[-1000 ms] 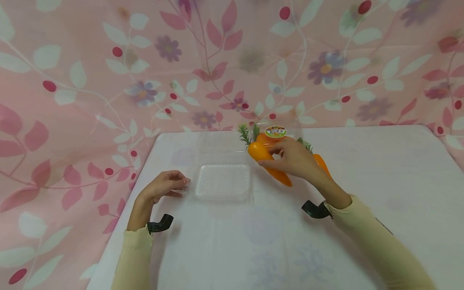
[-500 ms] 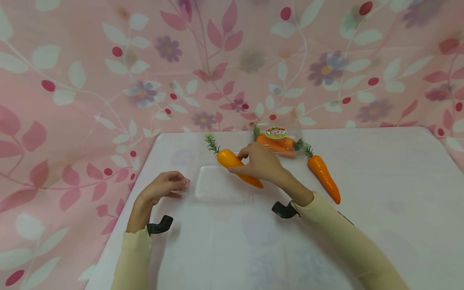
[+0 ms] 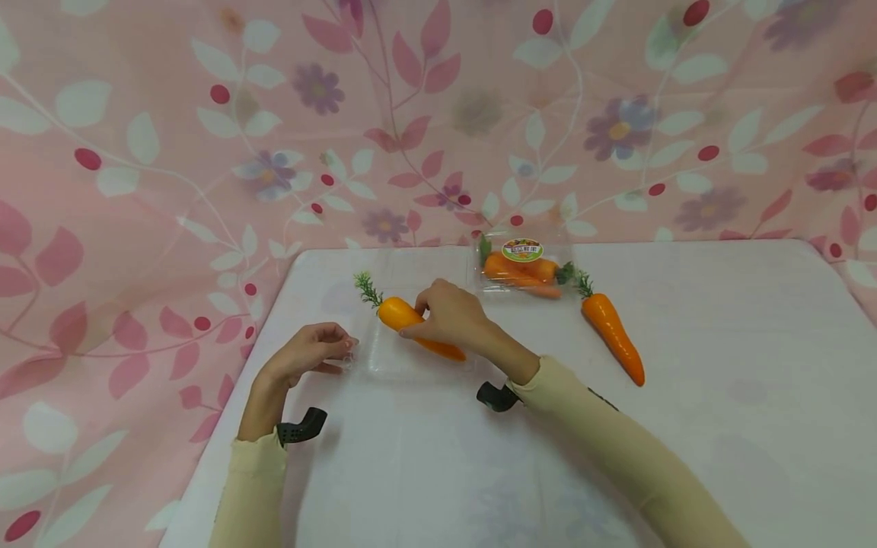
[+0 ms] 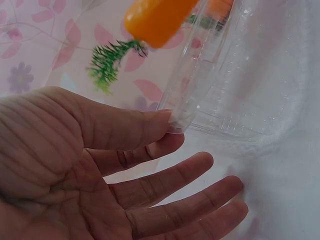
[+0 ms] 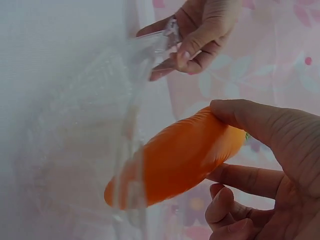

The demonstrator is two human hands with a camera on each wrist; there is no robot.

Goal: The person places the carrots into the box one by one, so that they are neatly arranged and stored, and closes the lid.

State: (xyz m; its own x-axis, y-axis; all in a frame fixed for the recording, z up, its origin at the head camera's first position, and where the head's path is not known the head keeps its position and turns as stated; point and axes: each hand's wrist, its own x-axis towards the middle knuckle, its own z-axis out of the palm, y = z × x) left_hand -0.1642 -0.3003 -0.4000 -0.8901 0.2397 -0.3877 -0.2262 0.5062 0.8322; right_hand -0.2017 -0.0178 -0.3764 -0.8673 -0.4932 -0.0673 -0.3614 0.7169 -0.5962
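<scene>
My right hand (image 3: 452,316) pinches an orange carrot (image 3: 397,312) with a green leafy top between thumb and fingers. The carrot hangs over an opened clear plastic box (image 3: 384,369), its tip toward the right. In the right wrist view the tip of the carrot (image 5: 175,155) lies at the box's transparent rim. My left hand (image 3: 308,354) pinches the left corner of that box between thumb and index finger. Seen from the left wrist, the other fingers (image 4: 175,215) are spread below the box's corner (image 4: 175,125).
A closed clear box (image 3: 479,281) with several carrots and a label stands at the back. Another loose carrot (image 3: 613,335) lies to its right on the white tablecloth (image 3: 740,418). Behind the table hangs a pink floral cloth (image 3: 438,114).
My right hand has carried the carrot leftward from beside the closed box to over the opened one. The left hand keeps its hold on the box corner.
</scene>
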